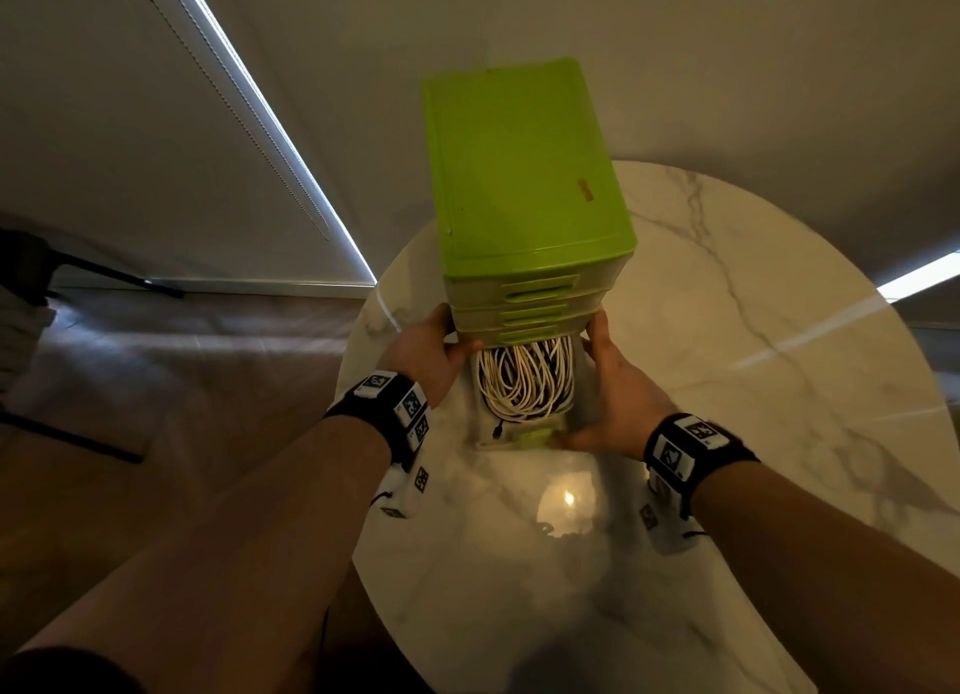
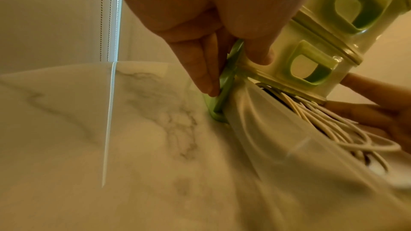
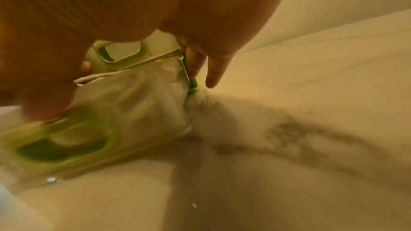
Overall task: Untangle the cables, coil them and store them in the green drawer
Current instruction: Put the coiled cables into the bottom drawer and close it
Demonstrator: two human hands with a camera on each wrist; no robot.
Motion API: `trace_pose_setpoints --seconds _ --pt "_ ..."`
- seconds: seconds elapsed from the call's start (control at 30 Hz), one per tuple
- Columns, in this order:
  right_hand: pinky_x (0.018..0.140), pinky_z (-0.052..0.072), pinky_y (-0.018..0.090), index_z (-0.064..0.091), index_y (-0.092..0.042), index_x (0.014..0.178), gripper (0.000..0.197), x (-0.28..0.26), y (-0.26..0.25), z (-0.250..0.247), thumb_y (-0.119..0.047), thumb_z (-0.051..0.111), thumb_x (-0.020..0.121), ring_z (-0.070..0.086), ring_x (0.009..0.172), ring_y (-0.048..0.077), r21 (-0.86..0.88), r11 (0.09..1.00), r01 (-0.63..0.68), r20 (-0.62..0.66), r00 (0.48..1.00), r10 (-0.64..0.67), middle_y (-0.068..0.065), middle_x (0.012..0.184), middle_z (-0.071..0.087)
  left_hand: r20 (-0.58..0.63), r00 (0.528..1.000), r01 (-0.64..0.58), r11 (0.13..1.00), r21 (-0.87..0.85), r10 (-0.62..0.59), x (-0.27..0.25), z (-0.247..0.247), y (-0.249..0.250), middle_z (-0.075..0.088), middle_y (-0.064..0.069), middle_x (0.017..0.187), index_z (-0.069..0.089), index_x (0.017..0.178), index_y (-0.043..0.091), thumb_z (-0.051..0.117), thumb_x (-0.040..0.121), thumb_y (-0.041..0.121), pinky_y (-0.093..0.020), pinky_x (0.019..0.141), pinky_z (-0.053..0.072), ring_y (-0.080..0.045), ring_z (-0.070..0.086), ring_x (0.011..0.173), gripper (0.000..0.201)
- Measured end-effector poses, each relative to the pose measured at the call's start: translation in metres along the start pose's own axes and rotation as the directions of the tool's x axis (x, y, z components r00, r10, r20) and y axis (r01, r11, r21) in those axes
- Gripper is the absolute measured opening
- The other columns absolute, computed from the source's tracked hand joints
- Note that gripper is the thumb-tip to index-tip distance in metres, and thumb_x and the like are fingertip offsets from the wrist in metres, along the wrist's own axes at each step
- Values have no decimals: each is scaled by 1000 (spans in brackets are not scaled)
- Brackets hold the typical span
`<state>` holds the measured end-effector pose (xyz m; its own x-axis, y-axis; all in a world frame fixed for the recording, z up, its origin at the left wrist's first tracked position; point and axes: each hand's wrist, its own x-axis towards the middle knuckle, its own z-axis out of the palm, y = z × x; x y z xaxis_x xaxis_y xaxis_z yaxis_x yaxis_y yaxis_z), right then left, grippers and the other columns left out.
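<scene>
Coiled white cables (image 1: 524, 381) sit in the pulled-out bottom drawer (image 1: 519, 436) of the green drawer unit (image 1: 524, 173), table centre. Your left hand (image 1: 431, 353) steadies the unit at 9 o'clock, fingers relaxed; your right hand (image 1: 608, 397) holds the drawer's side at 3 o'clock. Light, flexy plastic and springy cables: push at the front handle.
</scene>
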<state>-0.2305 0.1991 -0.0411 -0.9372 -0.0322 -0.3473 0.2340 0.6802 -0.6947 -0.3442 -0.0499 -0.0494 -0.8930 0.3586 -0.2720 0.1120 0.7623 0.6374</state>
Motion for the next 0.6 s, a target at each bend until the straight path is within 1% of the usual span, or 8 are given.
trace_pose_setpoints --seconds 0.07,0.17,0.27,0.3,0.37,0.47,0.53,0.6 --pt "101 53 46 -16 -41 156 151 0 -2 3 -52 94 53 58 130 24 44 999 13 -94 996 -9 -3 153 49 -4 1000 -11 1000 6 11 -1 -2 0 69 1 129 54 136 28 60 98 42 -34 90 48 -25 66 113 41" --pt "101 50 36 0 -41 157 134 -3 -6 6 -53 91 60 56 129 18 84 996 0 -168 986 14 -5 149 51 -9 1000 -8 999 41 8 -5 -2 3 72 -4 121 51 142 28 62 97 37 -31 84 47 -25 69 104 48" --pt "102 47 37 28 -32 152 102 -18 -3 14 -60 82 70 49 127 18 -53 996 -66 -365 930 42 -2 143 51 -89 996 -21 999 -28 19 -22 -2 1 52 -8 148 22 159 24 71 86 27 -39 100 49 -23 60 122 88" --pt "100 49 40 41 -26 143 81 -23 -2 19 -58 76 78 49 122 20 -156 987 -38 -410 912 -30 1 135 53 -179 984 -39 995 -94 22 -30 -5 3 44 -8 155 11 160 25 74 80 25 -39 106 46 -19 54 128 102" --pt "89 53 43 60 -21 124 42 -29 -2 34 -43 64 89 53 109 25 -390 908 152 -310 907 -285 3 120 59 -386 914 -195 969 -155 122 -44 -15 15 22 -6 165 2 159 26 77 71 28 -42 117 35 -19 34 147 116" --pt "78 56 40 71 -18 115 29 -26 1 54 -20 72 87 61 98 29 -571 732 372 -89 858 -506 3 112 67 -498 748 -449 887 105 438 -52 -36 43 7 -16 167 18 155 14 85 73 34 -53 122 24 -40 10 155 107" --pt "72 58 38 74 -16 109 32 -18 -4 53 -13 80 78 65 91 29 -606 706 367 -73 858 -508 4 105 70 -439 707 -510 829 229 555 -46 -44 56 19 -23 164 35 150 8 83 82 31 -58 120 27 -44 16 153 86" --pt "70 60 36 75 -17 106 31 -12 -10 47 -11 80 76 67 89 29 -617 705 349 -49 877 -477 4 102 71 -436 683 -556 805 209 585 -38 -47 61 36 -18 159 46 143 11 74 91 17 -55 115 35 -40 29 150 60"
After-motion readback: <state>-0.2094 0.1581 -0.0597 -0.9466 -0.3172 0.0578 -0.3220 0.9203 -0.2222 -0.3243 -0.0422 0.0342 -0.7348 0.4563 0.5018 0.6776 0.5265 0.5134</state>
